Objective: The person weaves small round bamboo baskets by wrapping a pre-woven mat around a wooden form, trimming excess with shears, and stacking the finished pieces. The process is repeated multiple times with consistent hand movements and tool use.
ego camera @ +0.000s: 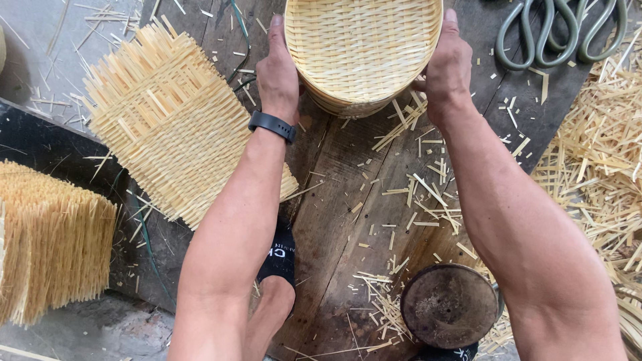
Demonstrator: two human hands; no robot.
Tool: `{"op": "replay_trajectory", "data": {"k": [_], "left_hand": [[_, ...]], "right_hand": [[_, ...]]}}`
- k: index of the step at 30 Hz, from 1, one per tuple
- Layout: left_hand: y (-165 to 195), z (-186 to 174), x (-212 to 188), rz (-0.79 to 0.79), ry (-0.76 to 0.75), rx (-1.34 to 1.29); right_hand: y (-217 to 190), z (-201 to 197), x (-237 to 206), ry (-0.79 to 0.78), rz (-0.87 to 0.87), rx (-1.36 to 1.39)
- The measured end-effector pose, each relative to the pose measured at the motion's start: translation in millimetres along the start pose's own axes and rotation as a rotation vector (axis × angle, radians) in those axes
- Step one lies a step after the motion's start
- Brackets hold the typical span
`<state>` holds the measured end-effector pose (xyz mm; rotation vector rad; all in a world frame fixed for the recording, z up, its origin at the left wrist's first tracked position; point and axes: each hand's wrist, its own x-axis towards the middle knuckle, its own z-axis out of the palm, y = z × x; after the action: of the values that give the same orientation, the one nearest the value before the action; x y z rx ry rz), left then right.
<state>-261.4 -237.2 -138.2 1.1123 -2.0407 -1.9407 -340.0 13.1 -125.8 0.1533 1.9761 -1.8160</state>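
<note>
Both hands, left (277,77) and right (449,67), are gripping a woven basket (363,47), already shaped and trimmed. Untrimmed mats (167,120), offcuts (428,194) and shears (562,30) are lying on the worktop (334,174).

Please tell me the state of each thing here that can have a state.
woven basket: held at both sides, finished rim
left hand: gripping the basket
right hand: gripping the basket
flat woven mat: untrimmed, strip ends sticking out
shears: lying unused, handles in view
round dark block: lying flat
</note>
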Motion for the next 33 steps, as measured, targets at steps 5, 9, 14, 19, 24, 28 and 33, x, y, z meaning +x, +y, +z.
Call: {"op": "replay_trajectory", "data": {"k": [5,9,14,19,24,28,33], "left_hand": [[-1,-1,0,-0.003,0.012,-0.048],[-3,-2,1,-0.023,0.025,-0.073],[-5,-3,2,-0.036,0.024,-0.076],[-12,-5,0,-0.099,-0.025,-0.074],[-24,-1,-5,-0.023,-0.093,-0.29],[-32,7,-12,-0.062,-0.038,-0.231],[-37,16,-21,-0.087,0.036,-0.067]], "right_hand": [[-6,1,-3,-0.004,-0.027,0.018],[0,0,-1,-0.002,-0.057,0.034],[6,2,1,0.022,-0.055,0.014],[4,4,-4,0.038,0.004,-0.047],[4,3,-7,0.028,0.098,0.082],[14,11,-8,0.072,0.089,0.072],[25,19,-15,0.098,0.036,0.141]]}}
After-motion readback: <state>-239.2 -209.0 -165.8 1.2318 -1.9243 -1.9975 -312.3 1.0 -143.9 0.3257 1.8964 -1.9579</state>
